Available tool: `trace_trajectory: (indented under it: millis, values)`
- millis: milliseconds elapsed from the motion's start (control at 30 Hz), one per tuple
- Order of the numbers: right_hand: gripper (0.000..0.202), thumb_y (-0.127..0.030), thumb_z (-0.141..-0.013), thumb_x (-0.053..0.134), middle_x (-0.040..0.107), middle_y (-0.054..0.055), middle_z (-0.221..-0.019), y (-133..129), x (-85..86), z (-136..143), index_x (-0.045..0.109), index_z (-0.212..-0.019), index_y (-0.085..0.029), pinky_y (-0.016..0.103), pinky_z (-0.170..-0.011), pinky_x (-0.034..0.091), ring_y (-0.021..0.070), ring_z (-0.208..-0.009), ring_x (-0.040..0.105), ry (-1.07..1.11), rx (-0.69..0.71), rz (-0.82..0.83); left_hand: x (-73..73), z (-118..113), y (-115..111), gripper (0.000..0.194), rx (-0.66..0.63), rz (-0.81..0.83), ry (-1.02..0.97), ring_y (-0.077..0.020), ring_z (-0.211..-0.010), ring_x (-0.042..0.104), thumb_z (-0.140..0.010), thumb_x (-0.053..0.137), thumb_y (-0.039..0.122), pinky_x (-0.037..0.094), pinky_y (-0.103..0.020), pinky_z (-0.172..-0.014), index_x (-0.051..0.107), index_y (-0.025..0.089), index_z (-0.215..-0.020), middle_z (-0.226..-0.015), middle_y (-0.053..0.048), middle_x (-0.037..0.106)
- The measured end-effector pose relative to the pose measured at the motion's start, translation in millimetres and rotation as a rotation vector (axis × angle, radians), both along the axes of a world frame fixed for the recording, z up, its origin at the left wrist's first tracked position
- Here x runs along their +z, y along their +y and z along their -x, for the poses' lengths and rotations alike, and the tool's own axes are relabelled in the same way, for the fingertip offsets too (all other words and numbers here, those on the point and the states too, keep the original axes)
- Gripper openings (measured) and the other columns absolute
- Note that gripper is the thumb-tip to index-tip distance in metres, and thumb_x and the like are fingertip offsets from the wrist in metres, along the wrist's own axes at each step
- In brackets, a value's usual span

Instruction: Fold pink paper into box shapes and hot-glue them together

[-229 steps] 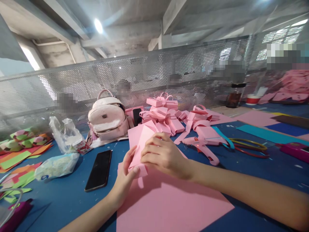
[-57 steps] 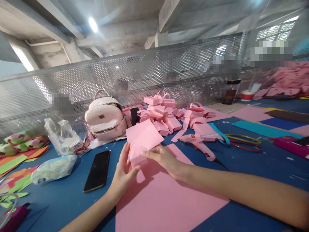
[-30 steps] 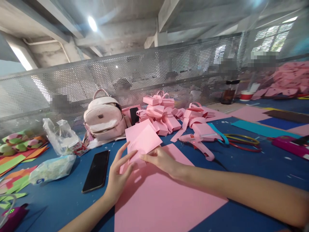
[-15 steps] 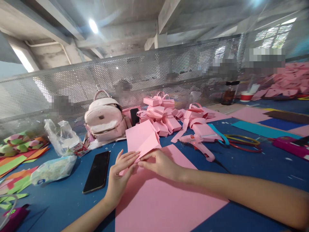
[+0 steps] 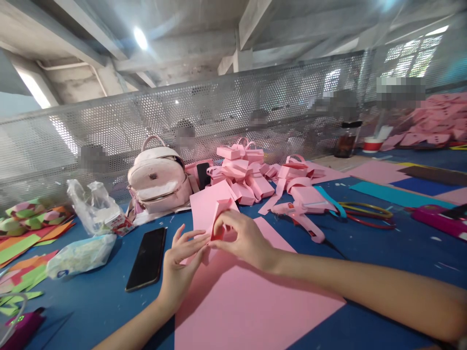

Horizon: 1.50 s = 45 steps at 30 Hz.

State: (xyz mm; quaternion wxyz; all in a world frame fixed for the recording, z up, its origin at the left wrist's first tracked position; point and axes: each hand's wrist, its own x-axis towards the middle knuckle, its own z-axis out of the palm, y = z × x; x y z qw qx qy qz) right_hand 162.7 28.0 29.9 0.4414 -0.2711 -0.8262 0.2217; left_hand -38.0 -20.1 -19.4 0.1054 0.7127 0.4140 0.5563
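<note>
Between my two hands is a folded pink paper piece (image 5: 219,210), tilted up above a large pink paper sheet (image 5: 251,306). My left hand (image 5: 184,260) pinches its lower left edge between thumb and fingers. On the other side my right hand (image 5: 246,238) grips it, with fingertips curled into the fold and the thumb below. Part of the piece is hidden behind my fingers. Another pink sheet (image 5: 204,199) lies just behind it. Farther back is a heap of folded pink paper boxes (image 5: 237,170), some with handles.
A pink glue gun (image 5: 301,218) lies right of the sheets, its cord trailing. A black phone (image 5: 146,257) and a plastic packet (image 5: 82,255) are on the left. At the back stand a pale backpack (image 5: 158,180) and a perforated metal screen (image 5: 219,112).
My right hand has turned, its fingers now curled into the fold. The pink piece, flat and slanting before, now stands narrower and more upright. My left hand stays nearly in place.
</note>
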Motion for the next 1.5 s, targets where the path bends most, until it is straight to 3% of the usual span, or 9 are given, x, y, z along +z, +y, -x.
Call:
trace_trajectory:
  millis: [133, 233, 467, 800, 933, 1067, 1133, 1267, 1500]
  values:
    - [0.023, -0.036, -0.088, 0.080, 0.067, 0.008, -0.113, -2.2, 6.7, -6.1, 0.072, -0.106, -0.024, 0.040, -0.097, 0.039, 0.0261, -0.109, 0.055, -0.202, -0.151, -0.561, 3.7, 1.7, -2.0, 0.028, 0.014, -0.073, 0.103, -0.0285, -0.102, 0.075, -0.094, 0.070, 0.027, 0.022, -0.063, -0.121, 0.077, 0.043, -0.117, -0.104, 0.001, 0.083]
    - [0.007, -0.032, -0.095, 0.071, 0.067, 0.004, -0.121, -3.8, 8.6, -7.7, 0.075, -0.092, -0.027, 0.042, -0.103, 0.032, 0.0250, -0.114, 0.051, -0.264, -0.159, -0.721, 3.9, 2.5, -3.7, 0.030, 0.018, -0.107, 0.160, -0.0276, -0.104, 0.074, -0.096, 0.068, 0.025, 0.022, -0.061, -0.121, 0.076, 0.045, -0.118, -0.107, 0.002, 0.082]
    - [0.014, -0.027, -0.087, 0.081, 0.068, 0.002, -0.111, 1.6, 18.1, -9.8, 0.074, -0.075, -0.025, 0.040, -0.098, 0.032, 0.0242, -0.108, 0.050, -0.214, -0.154, -0.616, 1.2, -2.5, -5.3, 0.030, 0.023, 0.023, 0.090, -0.0284, -0.114, 0.071, -0.099, 0.063, 0.030, 0.021, -0.060, -0.121, 0.073, 0.046, -0.122, -0.123, 0.001, 0.078]
    - [0.015, -0.030, -0.088, 0.080, 0.065, 0.003, -0.099, 1.5, 23.8, -11.9, 0.075, -0.076, -0.024, 0.040, -0.093, 0.034, 0.0231, -0.102, 0.051, -0.307, -0.106, -0.591, 0.0, -0.1, -2.9, 0.026, -0.020, 0.025, 0.076, -0.0280, -0.104, 0.074, -0.095, 0.067, 0.027, 0.025, -0.058, -0.121, 0.079, 0.040, -0.114, -0.109, -0.001, 0.082]
    - [0.016, -0.026, -0.096, 0.070, 0.067, 0.003, -0.102, -4.2, 19.4, -10.1, 0.076, -0.082, -0.025, 0.038, -0.094, 0.035, 0.0219, -0.101, 0.051, -0.288, -0.042, -0.684, 1.2, -4.6, -8.7, 0.021, -0.074, 0.141, 0.003, -0.0280, -0.100, 0.073, -0.094, 0.068, 0.032, 0.052, -0.042, -0.098, 0.082, 0.033, -0.109, -0.109, -0.006, 0.081]
    - [0.018, -0.020, -0.102, 0.057, 0.067, 0.005, -0.115, -9.5, 29.3, -12.8, 0.074, -0.102, -0.025, 0.038, -0.100, 0.035, 0.0219, -0.109, 0.052, -0.255, -0.006, -0.822, 1.4, -6.4, -7.7, 0.022, -0.056, 0.233, -0.098, -0.0260, -0.087, 0.073, -0.093, 0.069, 0.040, 0.056, -0.032, -0.078, 0.085, 0.026, -0.098, -0.097, -0.007, 0.082]
    - [0.016, -0.022, -0.104, 0.054, 0.065, 0.007, -0.120, -10.2, 41.0, -18.0, 0.069, -0.109, -0.022, 0.039, -0.099, 0.039, 0.0226, -0.111, 0.053, -0.227, -0.003, -0.771, 0.3, -4.4, -2.8, 0.025, -0.031, 0.292, -0.186, -0.0238, -0.079, 0.072, -0.092, 0.070, 0.043, 0.055, -0.030, -0.074, 0.085, 0.023, -0.096, -0.089, -0.006, 0.082]
    - [0.013, -0.020, -0.102, 0.050, 0.059, 0.008, -0.114, -5.7, 51.9, -36.2, 0.057, -0.112, -0.022, 0.039, -0.098, 0.045, 0.0227, -0.109, 0.056, -0.001, 0.027, -0.431, -3.2, 0.2, 7.9, 0.034, -0.065, 0.438, -0.363, -0.0232, -0.078, 0.070, -0.090, 0.071, 0.049, 0.054, -0.029, -0.073, 0.085, 0.019, -0.092, -0.082, -0.005, 0.080]
    - [0.030, -0.007, -0.097, 0.045, 0.055, 0.004, -0.102, 14.4, 4.3, -74.2, 0.067, -0.106, -0.025, 0.033, -0.086, 0.047, 0.0186, -0.096, 0.058, -0.153, 0.200, -0.066, -7.0, -5.0, 13.4, 0.040, -0.290, 0.723, -0.622, -0.0185, -0.067, 0.066, -0.081, 0.080, 0.053, 0.051, -0.027, -0.066, 0.083, 0.014, -0.085, -0.073, -0.007, 0.076]
